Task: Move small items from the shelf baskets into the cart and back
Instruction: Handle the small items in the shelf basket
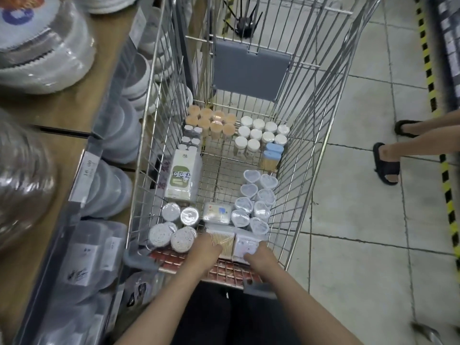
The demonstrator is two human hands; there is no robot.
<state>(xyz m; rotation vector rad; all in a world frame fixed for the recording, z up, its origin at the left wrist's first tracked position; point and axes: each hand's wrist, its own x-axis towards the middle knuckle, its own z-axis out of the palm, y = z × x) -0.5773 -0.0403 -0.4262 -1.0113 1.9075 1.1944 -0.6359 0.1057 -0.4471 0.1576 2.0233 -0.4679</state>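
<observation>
A wire shopping cart point(321, 155) stands in front of me with small items laid out on its floor. At its near end lie a clear box of wooden sticks point(222, 241) and a white box point(246, 246) side by side. My left hand point(202, 255) grips the near left edge of the stick box. My right hand point(258, 260) grips the near edge of the white box. Round lidded tubs point(174, 225), heart-shaped clear boxes point(256, 202), white-capped jars point(261, 135), tan-capped jars point(214, 123) and a green-and-white pack point(181, 175) fill the rest.
Shelving point(62, 120) runs along the left with stacked plastic containers and bowls point(117, 185). A grey seat flap point(249, 70) hangs at the cart's far end. Another person's sandalled feet point(388, 165) stand on the tiled floor to the right, near a yellow-black striped edge point(445, 175).
</observation>
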